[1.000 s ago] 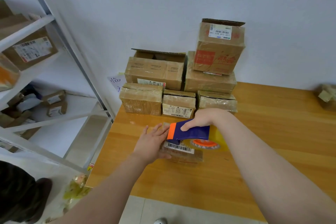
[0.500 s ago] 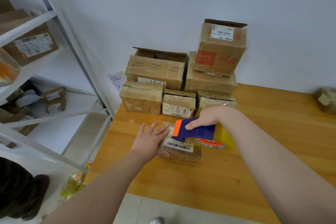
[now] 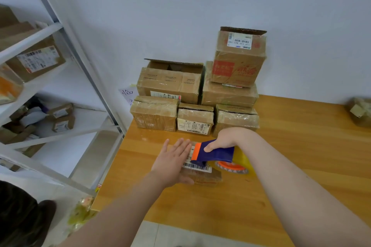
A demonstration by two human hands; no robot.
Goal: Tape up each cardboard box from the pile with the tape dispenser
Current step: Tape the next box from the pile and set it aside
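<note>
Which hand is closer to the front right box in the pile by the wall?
Right. The right hand, gripping the tape dispenser, is directly before the front right box; the left hand lies flat on the small box, farther left.

left hand [image 3: 174, 161] flat on small box [image 3: 204, 175] | right hand [image 3: 225, 139] grips tape dispenser [image 3: 215, 154]
</note>
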